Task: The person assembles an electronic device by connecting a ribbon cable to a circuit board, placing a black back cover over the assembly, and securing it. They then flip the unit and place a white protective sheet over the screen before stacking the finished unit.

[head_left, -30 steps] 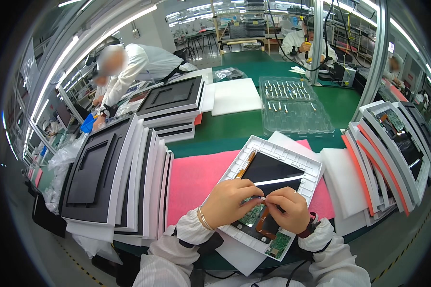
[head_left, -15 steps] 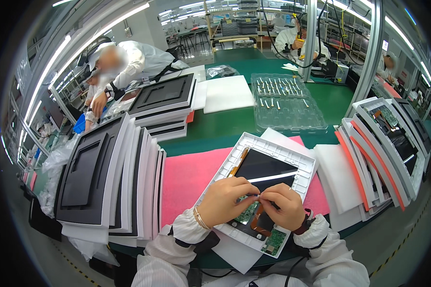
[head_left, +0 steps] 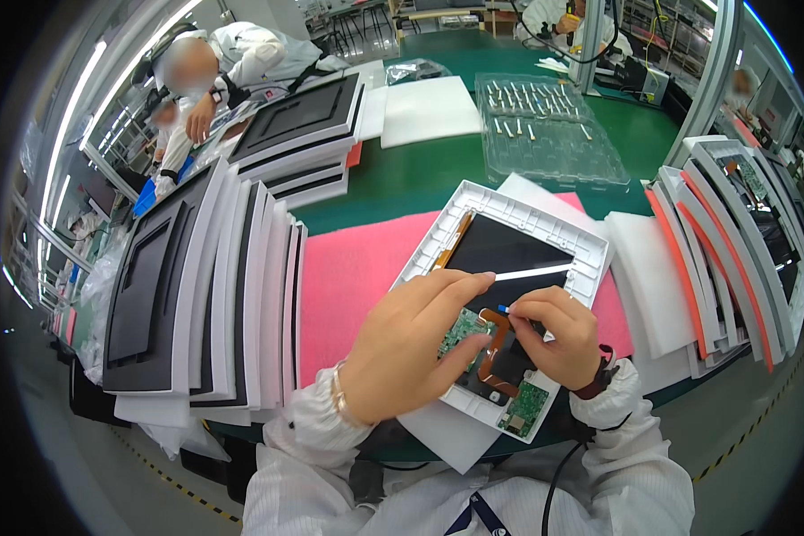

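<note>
A white plastic frame (head_left: 588,255) lies tilted in front of me, holding a black panel (head_left: 509,239), a green circuit board (head_left: 463,329) and a smaller green board (head_left: 525,407). A brown flex cable (head_left: 489,357) runs between the boards. My right hand (head_left: 563,338) pinches a small blue-tipped piece (head_left: 504,309) between thumb and fingertips, just above the larger board. Over the frame's left side is my left hand (head_left: 415,344), thumb and fingers apart with nothing in them. It partly hides the larger board.
Beneath the frame lie a pink foam sheet (head_left: 353,295) and white foam. Stacks of framed panels stand at left (head_left: 161,295) and right (head_left: 732,268). Farther back, a clear plastic tray (head_left: 558,163) carries several small white pieces. A co-worker's hand (head_left: 201,118) is at the far left.
My hands were together at the fingertips over the board; the left has come away and opened, while the right still pinches. The blue-tipped piece now shows. The view has tilted down.
</note>
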Available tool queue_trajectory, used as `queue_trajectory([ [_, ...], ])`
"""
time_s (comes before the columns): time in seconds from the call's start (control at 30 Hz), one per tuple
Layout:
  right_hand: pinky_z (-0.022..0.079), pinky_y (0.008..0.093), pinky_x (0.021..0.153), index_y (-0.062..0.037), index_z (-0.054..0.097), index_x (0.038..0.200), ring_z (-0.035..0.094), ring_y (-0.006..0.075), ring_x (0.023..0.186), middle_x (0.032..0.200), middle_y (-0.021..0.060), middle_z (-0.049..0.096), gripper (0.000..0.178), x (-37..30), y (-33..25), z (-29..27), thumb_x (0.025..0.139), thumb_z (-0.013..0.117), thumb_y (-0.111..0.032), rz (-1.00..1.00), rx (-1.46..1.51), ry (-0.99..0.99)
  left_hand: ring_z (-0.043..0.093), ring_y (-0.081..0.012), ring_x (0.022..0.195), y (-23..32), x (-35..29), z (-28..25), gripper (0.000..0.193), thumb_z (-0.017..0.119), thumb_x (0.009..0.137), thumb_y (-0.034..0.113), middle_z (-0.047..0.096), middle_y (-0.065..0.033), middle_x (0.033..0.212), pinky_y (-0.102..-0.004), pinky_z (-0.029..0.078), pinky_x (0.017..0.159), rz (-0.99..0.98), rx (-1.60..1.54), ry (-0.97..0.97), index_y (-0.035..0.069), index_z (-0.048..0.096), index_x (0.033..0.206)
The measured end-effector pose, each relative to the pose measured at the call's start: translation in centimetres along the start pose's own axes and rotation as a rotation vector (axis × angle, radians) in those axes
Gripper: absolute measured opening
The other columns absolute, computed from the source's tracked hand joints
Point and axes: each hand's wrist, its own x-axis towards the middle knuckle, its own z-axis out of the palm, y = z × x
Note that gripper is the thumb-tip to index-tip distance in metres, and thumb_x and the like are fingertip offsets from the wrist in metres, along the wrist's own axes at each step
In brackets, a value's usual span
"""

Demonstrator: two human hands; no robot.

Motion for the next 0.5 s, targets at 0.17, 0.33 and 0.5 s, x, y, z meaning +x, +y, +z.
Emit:
queue_trajectory([
  [0.17, 0.052, 0.0339, 0.061, -0.0005, 0.063, 0.087, 0.064, 0.0264, 0.074, 0.085, 0.0102, 0.065, 0.014, -0.4, 0.0, -0.7, 0.074, 0.069, 0.005, 0.072, -0.055, -0.034, 0.055, -0.0342, 0.109, 0.9, -1.1, -0.2, 0.048, 0.069, 0.078, 0.006, 0.057, -0.0164, 0.12, -0.0416, 0.043, 0.094, -0.039, 0.069, -0.048, 0.001, 0.055, 0.123],
  [0.33, 0.052, 0.0352, 0.063, -0.0001, 0.064, 0.086, 0.064, 0.0277, 0.075, 0.086, 0.0107, 0.065, 0.014, -1.0, -1.3, -0.9, 0.073, 0.068, 0.004, 0.133, -0.134, -0.079, 0.042, -0.0361, 0.126, -2.9, -3.6, 4.8, 0.046, 0.067, 0.078, 0.01, 0.047, -0.0169, 0.134, -0.0461, 0.034, 0.102, -0.098, 0.235, -0.093, 0.002, 0.056, 0.122],
  [0.5, 0.051, 0.0357, 0.063, -0.0001, 0.064, 0.086, 0.063, 0.0278, 0.075, 0.085, 0.0101, 0.064, 0.015, -2.5, -2.8, -1.3, 0.072, 0.068, 0.002, 0.159, -0.206, -0.176, 0.037, -0.0382, 0.132, -3.4, -5.2, 6.8, 0.048, 0.064, 0.078, 0.008, 0.044, -0.0173, 0.14, -0.0486, 0.028, 0.105, -0.128, 0.191, -0.14, 0.005, 0.055, 0.125],
])
